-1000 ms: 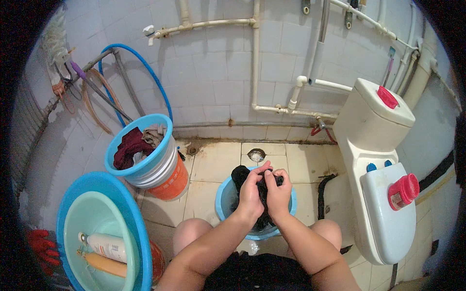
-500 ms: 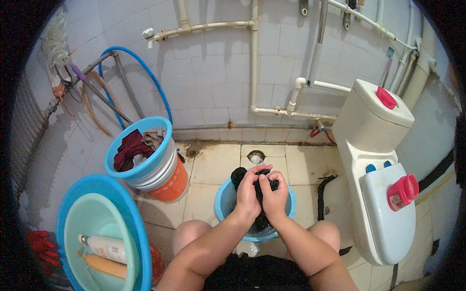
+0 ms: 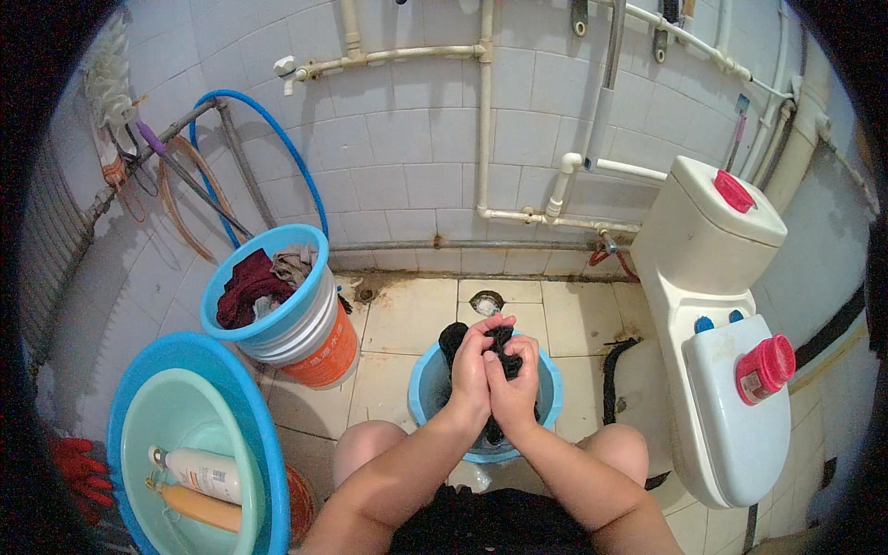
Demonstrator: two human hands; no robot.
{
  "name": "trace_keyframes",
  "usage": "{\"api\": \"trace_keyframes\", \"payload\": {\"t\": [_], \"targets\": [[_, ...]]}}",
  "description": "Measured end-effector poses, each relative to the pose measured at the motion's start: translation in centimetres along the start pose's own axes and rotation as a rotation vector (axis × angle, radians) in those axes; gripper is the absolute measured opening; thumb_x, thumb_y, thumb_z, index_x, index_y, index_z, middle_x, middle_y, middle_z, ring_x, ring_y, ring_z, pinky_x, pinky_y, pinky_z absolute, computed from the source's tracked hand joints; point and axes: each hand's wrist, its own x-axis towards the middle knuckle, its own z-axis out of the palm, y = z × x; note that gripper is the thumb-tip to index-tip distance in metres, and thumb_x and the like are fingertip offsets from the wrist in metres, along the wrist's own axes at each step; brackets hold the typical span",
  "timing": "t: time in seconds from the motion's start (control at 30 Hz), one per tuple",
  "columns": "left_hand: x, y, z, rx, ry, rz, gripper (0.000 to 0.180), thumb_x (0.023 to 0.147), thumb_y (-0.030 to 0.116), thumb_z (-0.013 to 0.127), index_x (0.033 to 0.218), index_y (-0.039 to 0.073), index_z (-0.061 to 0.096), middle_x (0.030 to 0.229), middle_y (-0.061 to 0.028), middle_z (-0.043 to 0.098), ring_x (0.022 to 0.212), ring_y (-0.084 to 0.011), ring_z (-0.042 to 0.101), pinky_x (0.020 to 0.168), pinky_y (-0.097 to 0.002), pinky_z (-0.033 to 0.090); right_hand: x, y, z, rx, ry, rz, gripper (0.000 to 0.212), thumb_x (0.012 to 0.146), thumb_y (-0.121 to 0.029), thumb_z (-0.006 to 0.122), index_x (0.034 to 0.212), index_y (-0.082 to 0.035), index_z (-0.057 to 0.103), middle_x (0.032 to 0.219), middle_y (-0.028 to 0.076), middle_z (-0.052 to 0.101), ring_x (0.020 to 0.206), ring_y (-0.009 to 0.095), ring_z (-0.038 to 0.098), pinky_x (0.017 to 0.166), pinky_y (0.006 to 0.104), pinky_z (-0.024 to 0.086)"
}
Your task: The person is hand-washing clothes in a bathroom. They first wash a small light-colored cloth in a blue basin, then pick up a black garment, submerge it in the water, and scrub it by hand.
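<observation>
Both of my hands grip a bunched black cloth over a small blue basin on the floor between my knees. My left hand presses against its left side, with the fingertips wrapped over the top. From the other side, my right hand closes around the cloth with its thumb along the near side. Part of the black fabric sticks out left of my left hand, and more hangs below my wrists into the basin. What kind of garment it is, I cannot make out.
On the left, a bucket bears a blue basin of clothes. Nearer stands a large blue tub with a pale green basin holding a white bottle. A toilet with a pink jar stands right. A floor drain lies beyond.
My hands have shifted slightly against each other on the black cloth, the right one turning a little more upright. The cloth stays held over the basin.
</observation>
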Motion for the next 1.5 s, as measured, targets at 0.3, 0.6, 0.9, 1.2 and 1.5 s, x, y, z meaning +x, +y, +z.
{"api": "trace_keyframes", "payload": {"t": [0.3, 0.6, 0.9, 1.2, 1.5], "targets": [[-0.3, 0.7, 0.3, -0.096, 0.009, -0.011, 0.031, 0.081, 0.009, 0.034, 0.105, 0.001, 0.053, 0.112, -0.0097, 0.055, 0.105, -0.0194, 0.049, 0.095, -0.0325, 0.037, -0.2, 0.7, 0.1, 0.043, -0.012, -0.001, 0.026, 0.075, -0.004, 0.065, 0.090, -0.003, 0.044, 0.095, 0.013, 0.047, 0.091, 0.025, 0.049, 0.084, 0.0330, 0.040], [0.2, 0.4, -0.4, -0.123, 0.004, -0.004, 0.025, 0.090, 0.015, 0.041, 0.108, 0.003, 0.053, 0.114, -0.0078, 0.057, 0.107, -0.0189, 0.050, 0.096, -0.0319, 0.037, 0.8, 1.1, 0.2, 0.225, 0.035, 0.415, 0.025, 0.084, -0.021, 0.061, 0.094, -0.001, 0.050, 0.089, 0.009, 0.057, 0.084, 0.017, 0.052, 0.076, 0.0295, 0.043], [-0.5, 0.7, 0.5, -0.186, -0.006, -0.086, 0.037, 0.094, 0.023, 0.042, 0.124, 0.002, 0.045, 0.126, -0.0080, 0.047, 0.115, -0.0176, 0.045, 0.099, -0.0314, 0.033, 2.4, -0.4, -0.5, 0.265, 0.094, 0.415, 0.020, 0.087, -0.016, 0.057, 0.097, -0.001, 0.047, 0.090, 0.008, 0.052, 0.082, 0.016, 0.051, 0.076, 0.0293, 0.043], [-2.6, 0.0, 1.8, 0.045, -0.110, -0.074, 0.044, 0.096, 0.029, 0.036, 0.133, 0.003, 0.038, 0.136, -0.0091, 0.039, 0.126, -0.0184, 0.033, 0.106, -0.0308, 0.022, 2.9, 0.6, -0.8, 0.178, 0.117, 0.395, 0.018, 0.090, -0.019, 0.053, 0.096, -0.002, 0.050, 0.090, 0.008, 0.058, 0.082, 0.017, 0.054, 0.077, 0.0301, 0.044], [-1.3, 2.3, 2.3, 0.263, -0.009, 0.046, 0.056, 0.096, 0.040, 0.026, 0.132, -0.001, 0.037, 0.138, -0.0125, 0.037, 0.131, -0.0224, 0.030, 0.108, -0.0341, 0.019, -0.4, -2.1, 0.3, 0.140, 0.014, 0.228, 0.026, 0.091, -0.026, 0.051, 0.096, -0.001, 0.050, 0.093, 0.011, 0.058, 0.088, 0.018, 0.054, 0.081, 0.0306, 0.042]]}}
